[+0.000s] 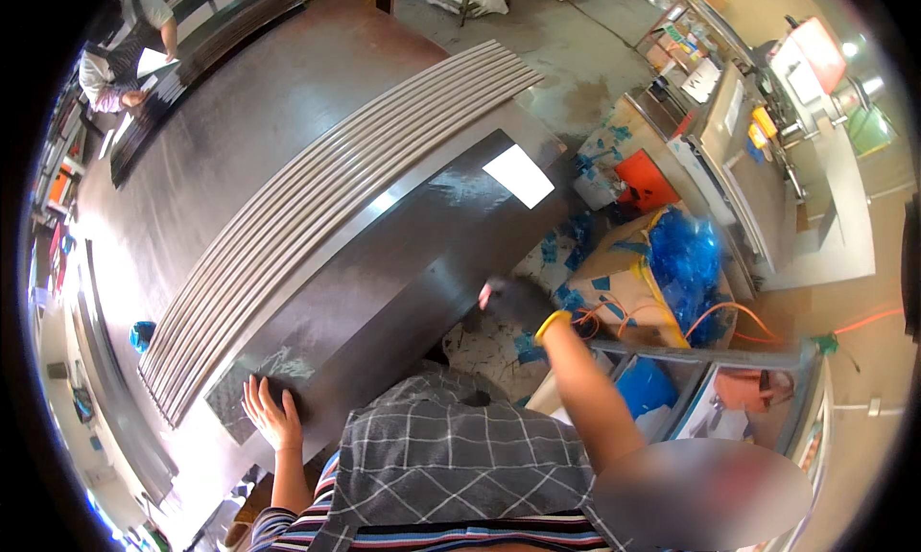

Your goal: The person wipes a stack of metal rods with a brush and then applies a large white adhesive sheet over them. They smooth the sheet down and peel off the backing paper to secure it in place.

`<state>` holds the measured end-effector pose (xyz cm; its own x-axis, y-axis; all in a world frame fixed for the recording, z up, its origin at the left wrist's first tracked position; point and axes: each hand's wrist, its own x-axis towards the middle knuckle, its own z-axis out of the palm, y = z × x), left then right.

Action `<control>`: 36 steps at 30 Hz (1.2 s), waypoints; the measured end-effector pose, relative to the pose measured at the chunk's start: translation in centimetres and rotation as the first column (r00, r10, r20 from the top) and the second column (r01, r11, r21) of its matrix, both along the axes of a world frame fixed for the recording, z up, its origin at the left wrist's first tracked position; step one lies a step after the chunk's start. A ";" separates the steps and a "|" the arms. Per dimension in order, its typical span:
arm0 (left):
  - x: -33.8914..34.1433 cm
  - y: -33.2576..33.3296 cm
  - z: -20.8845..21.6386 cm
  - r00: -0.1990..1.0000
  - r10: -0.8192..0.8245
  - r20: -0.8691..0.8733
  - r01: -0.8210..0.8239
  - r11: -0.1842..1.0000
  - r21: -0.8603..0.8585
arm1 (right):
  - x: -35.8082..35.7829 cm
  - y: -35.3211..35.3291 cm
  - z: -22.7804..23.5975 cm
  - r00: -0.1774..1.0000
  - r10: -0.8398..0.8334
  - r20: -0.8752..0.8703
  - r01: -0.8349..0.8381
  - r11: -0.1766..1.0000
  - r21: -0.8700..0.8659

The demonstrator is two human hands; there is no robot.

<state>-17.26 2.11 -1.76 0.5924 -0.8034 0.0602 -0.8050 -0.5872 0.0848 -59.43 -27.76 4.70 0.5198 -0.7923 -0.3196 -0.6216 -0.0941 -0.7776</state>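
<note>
A long dark metal panel [384,274] lies slantwise on the table before me, with pale scuffs near its left end. My left hand [271,413] is bare and rests on that end, fingers stretched out. Past the panel's near edge, on the right, is my right hand [521,305] in a black glove with a yellow cuff. Its fingers are curled, a pinkish tip shows, and whatever they may hold is hidden. A white sheet [519,176] lies on the panel's far right end. Several ribbed metal strips [336,159] run alongside on the far side.
A cardboard box [609,272] with crumpled blue film [684,257] stands on the floor to the right. Nearer is a grey divided bin [698,399], and an orange hose [743,305] crosses behind it. A co-worker [129,48] handles papers across the table [240,101].
</note>
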 end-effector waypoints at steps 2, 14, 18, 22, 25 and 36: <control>-1.9 -2.7 -1.3 0.995 0.067 -0.070 -0.073 0.993 -0.093 | -2.2 -6.6 0.6 0.965 -0.173 -0.198 0.117 0.957 -0.266; -19.8 -28.2 2.1 0.972 -0.128 -0.197 0.090 0.978 -0.190 | -4.2 -30.2 0.0 0.907 0.140 -0.397 -0.333 0.815 -0.474; -20.6 -28.6 1.7 0.995 0.002 -0.097 -0.014 0.993 -0.121 | -3.9 -30.6 -0.8 0.914 0.216 -0.344 -0.360 0.823 -0.439; -20.9 -29.2 1.8 0.995 0.032 -0.094 -0.036 0.999 -0.036 | -5.1 -31.5 -3.1 0.940 0.215 -0.266 -0.322 0.817 -0.477; -20.8 -29.1 1.3 0.995 0.052 -0.083 -0.054 0.998 -0.024 | -4.7 -31.4 -2.2 0.943 0.199 -0.266 -0.300 0.854 -0.425; -21.0 -29.6 1.4 0.996 0.064 -0.069 -0.066 0.997 -0.031 | -4.8 -32.3 -2.9 0.925 0.256 -0.281 -0.353 0.855 -0.381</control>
